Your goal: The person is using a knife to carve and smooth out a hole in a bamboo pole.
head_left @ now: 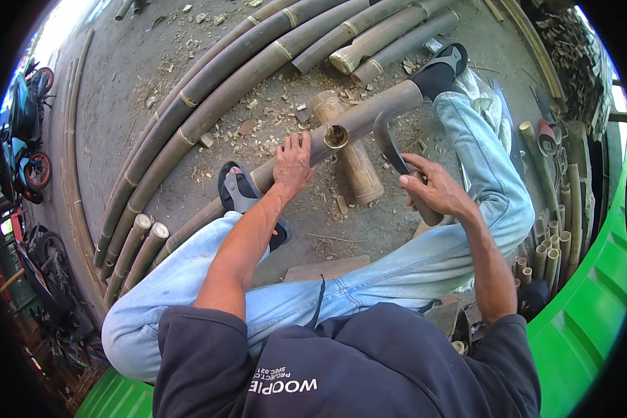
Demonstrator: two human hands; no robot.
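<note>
A thick brown bamboo pole runs slantwise between my feet, lying across a short bamboo piece. In its upper side shows a round opening with a pale rim. Just left of that opening my left hand grips the pole from above, fingers curved over it. My right hand is closed round the handle of a billhook. Its dark, hooked blade stands raised to the right of the opening, seemingly apart from the pole.
My sandalled feet are beside the pole. Several long bamboo poles lie beyond it, with pale chips strewn about. Cut bamboo lengths stand at the right near a green ribbed panel. Motorbikes are at far left.
</note>
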